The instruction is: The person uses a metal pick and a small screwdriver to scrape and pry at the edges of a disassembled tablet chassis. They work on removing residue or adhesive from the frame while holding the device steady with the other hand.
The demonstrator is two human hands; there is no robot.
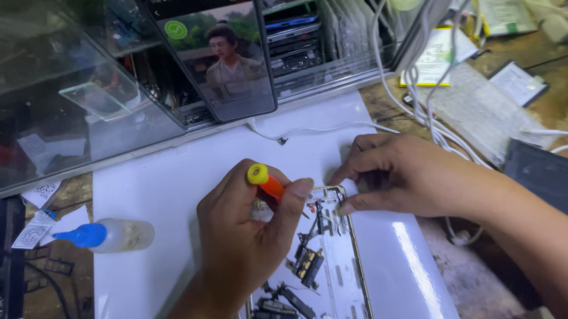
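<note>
Right, two hands over the work, both busy on one opened phone frame (355,277) that lies on one white mat (167,193) on the tabletop (476,283). The left hand (245,234) is curled tight around one screwdriver (265,181), orange shaft with a yellow cap, its cap poking up between thumb and forefinger and its tip angled down toward the frame's upper end. The right hand (398,174) is arched, thumb and fingertips pressed down at the top edge of the frame, holding nothing that I can make out. Inside the frame sit dark loose parts, a cluster of small ones (308,262) and more near the bottom edge; the exact count is hard to tell. Off to the left lies one small bottle (111,235) with a blue nozzle, on its side. Propped up behind, one phone (215,48) leans against a glass case (76,86), screen lit. White cables (420,101) trail at the right.
</note>
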